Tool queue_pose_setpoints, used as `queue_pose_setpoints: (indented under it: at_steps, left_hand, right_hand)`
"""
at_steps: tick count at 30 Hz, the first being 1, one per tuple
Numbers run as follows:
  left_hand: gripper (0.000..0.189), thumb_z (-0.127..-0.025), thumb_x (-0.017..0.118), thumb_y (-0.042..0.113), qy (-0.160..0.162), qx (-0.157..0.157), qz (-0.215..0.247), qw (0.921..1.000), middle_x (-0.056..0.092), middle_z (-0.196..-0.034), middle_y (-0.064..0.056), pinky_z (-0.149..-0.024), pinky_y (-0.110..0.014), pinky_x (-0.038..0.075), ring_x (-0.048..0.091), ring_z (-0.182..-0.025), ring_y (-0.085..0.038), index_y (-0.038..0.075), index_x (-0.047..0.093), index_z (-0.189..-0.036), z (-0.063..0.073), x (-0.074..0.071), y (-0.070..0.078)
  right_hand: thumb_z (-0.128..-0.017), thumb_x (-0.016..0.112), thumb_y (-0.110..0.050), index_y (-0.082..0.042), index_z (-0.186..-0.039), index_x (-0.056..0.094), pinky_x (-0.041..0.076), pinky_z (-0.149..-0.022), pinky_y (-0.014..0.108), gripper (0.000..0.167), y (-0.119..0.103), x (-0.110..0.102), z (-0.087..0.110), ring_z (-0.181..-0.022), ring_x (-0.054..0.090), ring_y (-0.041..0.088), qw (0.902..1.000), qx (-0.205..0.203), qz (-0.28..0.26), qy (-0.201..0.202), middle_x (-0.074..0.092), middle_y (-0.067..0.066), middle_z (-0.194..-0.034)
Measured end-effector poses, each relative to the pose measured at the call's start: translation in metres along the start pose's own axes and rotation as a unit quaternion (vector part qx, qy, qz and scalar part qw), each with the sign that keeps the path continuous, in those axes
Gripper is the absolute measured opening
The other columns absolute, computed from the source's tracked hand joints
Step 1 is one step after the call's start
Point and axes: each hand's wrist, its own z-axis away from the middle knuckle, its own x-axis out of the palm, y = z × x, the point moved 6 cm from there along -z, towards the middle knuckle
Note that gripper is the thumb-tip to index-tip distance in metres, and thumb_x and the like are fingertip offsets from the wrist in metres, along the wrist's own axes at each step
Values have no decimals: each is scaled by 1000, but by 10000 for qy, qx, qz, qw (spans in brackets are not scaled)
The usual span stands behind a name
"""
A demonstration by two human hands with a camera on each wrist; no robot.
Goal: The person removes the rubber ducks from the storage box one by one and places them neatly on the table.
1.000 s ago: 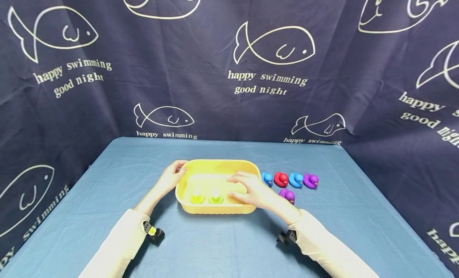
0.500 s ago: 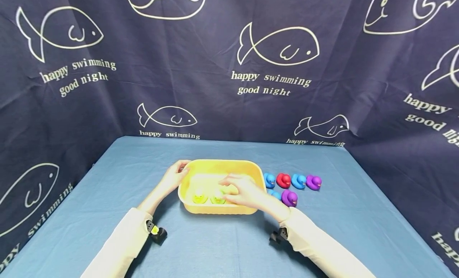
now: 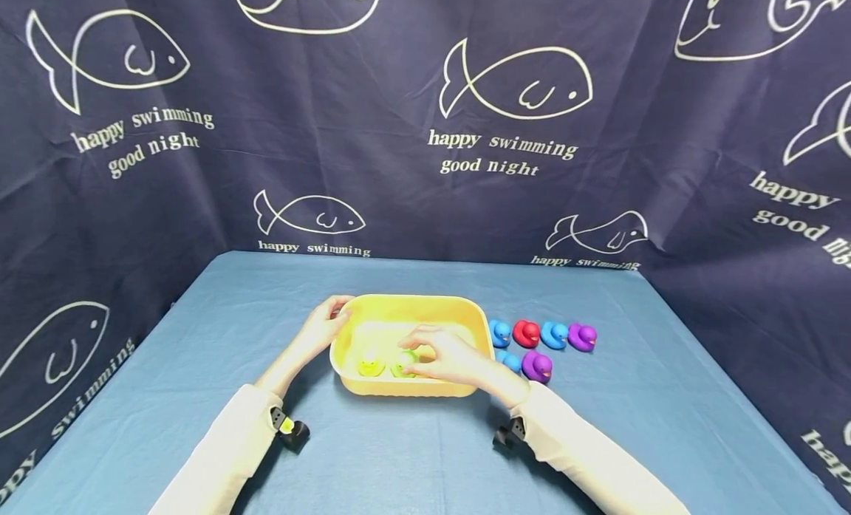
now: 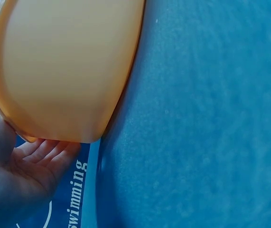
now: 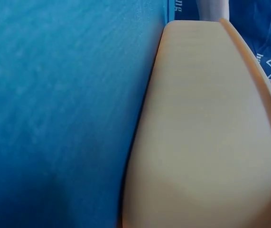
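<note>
At four o'clock in the head view, a red duck (image 3: 526,334), three blue ducks (image 3: 555,335) and two purple ducks (image 3: 537,366) sit on the worktop (image 3: 399,456); at twelve, a navy curtain (image 3: 392,138) bears white fish (image 3: 521,83).

A blue table (image 3: 399,456) bears a yellow tub (image 3: 405,388) and (alongside) six ducks (image 3: 526,335).

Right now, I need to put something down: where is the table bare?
Bare table: in front of the tub, between the sleeves; left of the left hand; behind the tub; right of the six ducks. Crowded: right of the tub, by those ducks, and the tub's front, where the right hand is at the green duck beside the yellow duck.
</note>
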Motion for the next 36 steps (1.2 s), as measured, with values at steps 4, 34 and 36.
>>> queue_pose_setpoints:
  at_steps: [4, 34, 36]
  left_hand:
    - [35, -95, 51, 12, -19, -63, -11, 10000, 57, -122, -24, -91, -44, 47, 57, -107, -35, -3, 51, -127, 0, 0, 1]
    - [34, -95, 50, 11, -6, -38, 2, 10000, 58, -120, -24, -88, -42, 48, 58, -105, -34, -4, 51, -126, 1, 0, 0]
    - [34, -95, 50, 11, 2, -41, -8, 10000, 58, -120, -24, -88, -42, 48, 58, -104, -33, -4, 52, -126, 1, 0, 0]
  right_hand:
    - [-80, 74, -28, -9, -114, 66, 51, -85, 25, 40, 4, 5, -1, -95, 61, 15, 9993, 232, -200, -214, 67, 1, -106]
    - [-77, 77, -21, -6, -110, 66, 51, -80, 24, 38, 6, 8, -2, -91, 61, 17, 9995, 261, -36, -147, 67, 4, -103]
    - [-77, 77, -21, -6, -109, 66, 51, -80, 24, 37, 6, 8, -2, -91, 61, 17, 9996, 231, -37, -134, 67, 4, -102]
